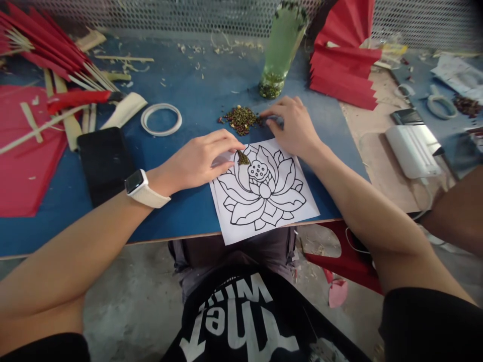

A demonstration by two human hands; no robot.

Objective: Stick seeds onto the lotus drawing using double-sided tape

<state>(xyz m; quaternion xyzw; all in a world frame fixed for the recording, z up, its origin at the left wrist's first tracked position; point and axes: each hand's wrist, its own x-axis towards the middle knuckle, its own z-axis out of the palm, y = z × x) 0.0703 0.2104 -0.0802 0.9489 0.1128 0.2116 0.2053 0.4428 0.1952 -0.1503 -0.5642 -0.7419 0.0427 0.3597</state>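
Observation:
A white sheet with a black-outlined lotus drawing (267, 198) lies at the table's front edge, its lower part jutting over. On one upper petal sits a small patch of green beans (243, 158). My left hand (204, 158) rests on the sheet's upper left, fingers apart around that patch, holding nothing visible. Behind the sheet is a loose pile of beans (240, 119). My right hand (292, 123) is at the right edge of the pile, thumb and forefinger close together near a few dark grains; what they hold, if anything, is too small to name.
A tall green-tinted bottle (281, 50) stands behind the pile. To the left are a tape roll (161, 119), a black phone (103, 163) and red paper (33, 151). A red folded fan (345, 60) and white power strip (411, 151) lie right; another person's arm (456, 213) is beyond.

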